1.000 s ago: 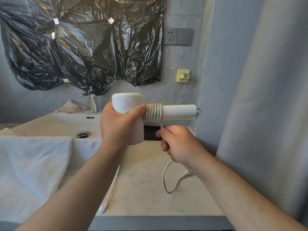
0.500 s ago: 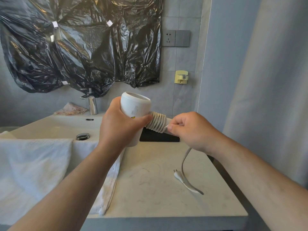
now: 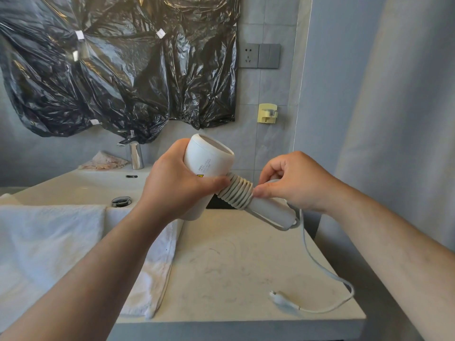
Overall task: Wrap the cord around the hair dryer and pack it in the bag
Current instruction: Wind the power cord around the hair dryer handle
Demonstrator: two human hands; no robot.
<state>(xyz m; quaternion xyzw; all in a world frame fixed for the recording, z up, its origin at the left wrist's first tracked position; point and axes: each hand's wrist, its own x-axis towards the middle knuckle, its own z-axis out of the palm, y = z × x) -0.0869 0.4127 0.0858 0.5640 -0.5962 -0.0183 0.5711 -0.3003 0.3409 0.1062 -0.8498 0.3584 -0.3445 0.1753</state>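
Above the counter [image 3: 221,279], your left hand [image 3: 172,185] is gripping the hair dryer [image 3: 209,161], your right hand [image 3: 293,183] probably pinching cord [image 3: 237,194]; some is hanging loose.

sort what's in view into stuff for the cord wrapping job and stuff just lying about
Job: hair dryer, gripped by the left hand; cord, coiled round its handle, pinched by the right hand; plug on the counter.
Lying about: white towel, tap, wall socket, yellow hook, black plastic sheet.

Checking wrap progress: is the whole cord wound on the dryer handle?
No, a loose run of cord trails down to the plug lying on the counter.
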